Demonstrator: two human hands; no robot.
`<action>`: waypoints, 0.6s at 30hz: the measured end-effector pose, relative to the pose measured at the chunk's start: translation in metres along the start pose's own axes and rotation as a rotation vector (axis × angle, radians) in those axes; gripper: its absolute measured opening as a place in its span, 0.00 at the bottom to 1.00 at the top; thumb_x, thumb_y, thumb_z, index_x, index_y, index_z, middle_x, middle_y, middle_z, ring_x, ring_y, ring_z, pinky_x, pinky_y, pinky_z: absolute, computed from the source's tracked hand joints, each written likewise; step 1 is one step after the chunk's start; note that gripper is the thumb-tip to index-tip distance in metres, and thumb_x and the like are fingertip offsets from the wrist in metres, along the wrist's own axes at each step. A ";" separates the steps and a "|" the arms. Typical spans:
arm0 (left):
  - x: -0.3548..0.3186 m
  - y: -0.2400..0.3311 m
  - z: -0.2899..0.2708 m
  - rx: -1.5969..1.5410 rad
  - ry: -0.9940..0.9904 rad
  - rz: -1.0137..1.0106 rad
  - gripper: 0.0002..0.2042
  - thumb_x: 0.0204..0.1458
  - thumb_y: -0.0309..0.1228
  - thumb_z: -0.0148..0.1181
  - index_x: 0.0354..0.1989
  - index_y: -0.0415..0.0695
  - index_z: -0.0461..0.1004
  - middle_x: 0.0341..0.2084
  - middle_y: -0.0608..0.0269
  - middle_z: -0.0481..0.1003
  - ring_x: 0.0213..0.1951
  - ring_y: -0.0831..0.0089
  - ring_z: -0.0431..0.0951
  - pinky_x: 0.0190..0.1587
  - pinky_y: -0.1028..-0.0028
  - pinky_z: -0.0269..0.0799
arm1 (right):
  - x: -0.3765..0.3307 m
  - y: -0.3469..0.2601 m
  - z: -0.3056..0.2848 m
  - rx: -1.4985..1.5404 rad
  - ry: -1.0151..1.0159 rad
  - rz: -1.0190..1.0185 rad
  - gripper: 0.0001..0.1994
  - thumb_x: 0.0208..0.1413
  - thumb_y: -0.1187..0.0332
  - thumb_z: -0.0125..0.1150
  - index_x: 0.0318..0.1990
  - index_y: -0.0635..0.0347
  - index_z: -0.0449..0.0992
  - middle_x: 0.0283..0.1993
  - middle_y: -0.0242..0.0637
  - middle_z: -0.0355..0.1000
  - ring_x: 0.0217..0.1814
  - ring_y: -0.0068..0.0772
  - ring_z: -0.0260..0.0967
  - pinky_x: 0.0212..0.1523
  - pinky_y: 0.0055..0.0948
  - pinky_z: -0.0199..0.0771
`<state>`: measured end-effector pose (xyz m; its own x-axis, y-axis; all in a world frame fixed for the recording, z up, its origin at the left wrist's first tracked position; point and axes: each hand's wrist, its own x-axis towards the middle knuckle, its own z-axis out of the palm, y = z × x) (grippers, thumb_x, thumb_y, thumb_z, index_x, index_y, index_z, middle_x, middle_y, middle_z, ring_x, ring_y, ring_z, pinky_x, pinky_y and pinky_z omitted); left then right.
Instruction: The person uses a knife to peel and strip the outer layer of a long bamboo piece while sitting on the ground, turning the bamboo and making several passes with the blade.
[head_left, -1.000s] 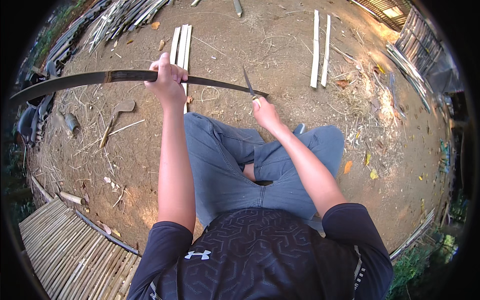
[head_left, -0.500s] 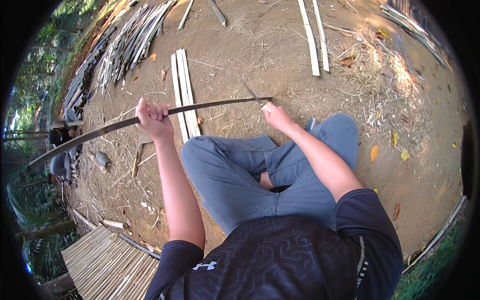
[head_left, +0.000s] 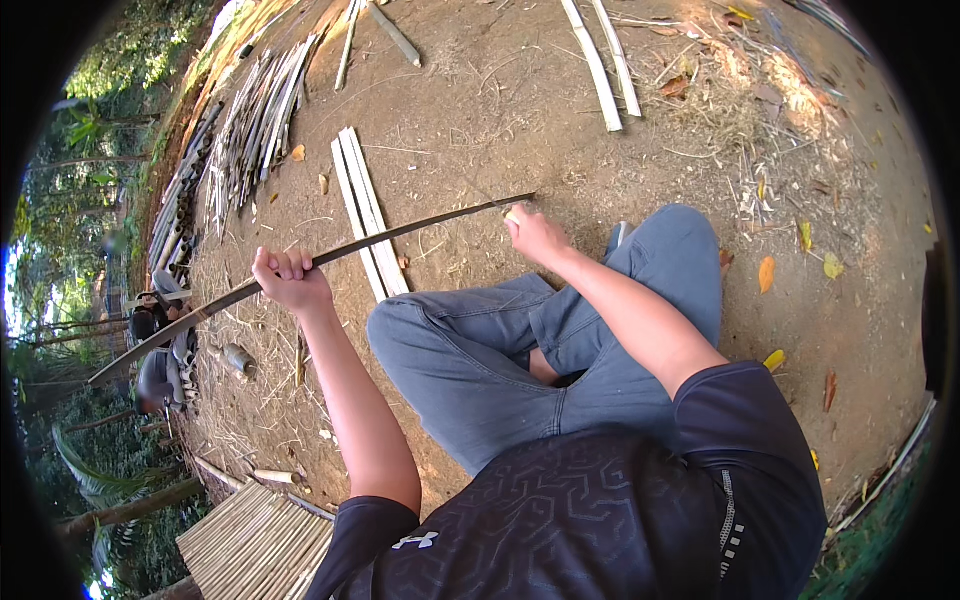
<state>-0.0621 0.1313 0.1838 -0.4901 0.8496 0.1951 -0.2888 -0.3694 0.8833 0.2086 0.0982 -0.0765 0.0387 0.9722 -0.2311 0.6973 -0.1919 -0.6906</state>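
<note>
I sit cross-legged on bare earth in grey trousers. My left hand [head_left: 290, 280] is closed around a long thin dark bamboo strip [head_left: 400, 232] that runs from far left to just beside my right hand. My right hand [head_left: 535, 233] is closed on a knife handle at the strip's right end; the thin blade [head_left: 490, 197] points up-left along the strip and is hard to make out.
Pale split bamboo slats [head_left: 365, 210] lie on the ground under the strip, two more [head_left: 605, 60] farther off. A pile of bamboo strips [head_left: 240, 130] lies at the left, a woven bamboo mat [head_left: 255, 545] at the lower left. Another person [head_left: 160, 350] crouches at the far left.
The view has swung, so the ground and slats shifted. My left hand has slid down and left with the strip, which now slopes up to the right; my right hand stays at its end.
</note>
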 end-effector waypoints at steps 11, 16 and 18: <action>0.000 -0.008 0.002 -0.029 0.080 -0.017 0.14 0.57 0.35 0.51 0.20 0.52 0.56 0.12 0.75 0.49 0.16 0.81 0.49 0.22 0.76 0.53 | 0.014 0.029 0.009 0.074 -0.014 0.217 0.19 0.68 0.56 0.40 0.53 0.61 0.66 0.41 0.56 0.77 0.44 0.54 0.78 0.43 0.52 0.77; -0.006 -0.003 -0.006 -0.022 0.109 -0.007 0.15 0.57 0.34 0.50 0.20 0.52 0.55 0.12 0.75 0.49 0.16 0.81 0.49 0.22 0.76 0.53 | 0.012 0.022 0.013 0.037 -0.021 0.175 0.17 0.67 0.58 0.42 0.51 0.63 0.65 0.40 0.56 0.77 0.44 0.56 0.77 0.45 0.52 0.76; -0.009 -0.014 0.012 -0.022 0.111 -0.026 0.15 0.57 0.34 0.49 0.20 0.53 0.55 0.11 0.75 0.49 0.15 0.81 0.49 0.22 0.76 0.53 | 0.022 0.067 0.023 -0.007 0.120 0.207 0.15 0.67 0.58 0.44 0.50 0.61 0.65 0.37 0.57 0.77 0.41 0.57 0.78 0.41 0.52 0.77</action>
<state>-0.0438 0.1329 0.1748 -0.5703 0.8122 0.1228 -0.3198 -0.3572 0.8776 0.2402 0.1032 -0.1437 0.2657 0.9214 -0.2836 0.6709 -0.3880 -0.6319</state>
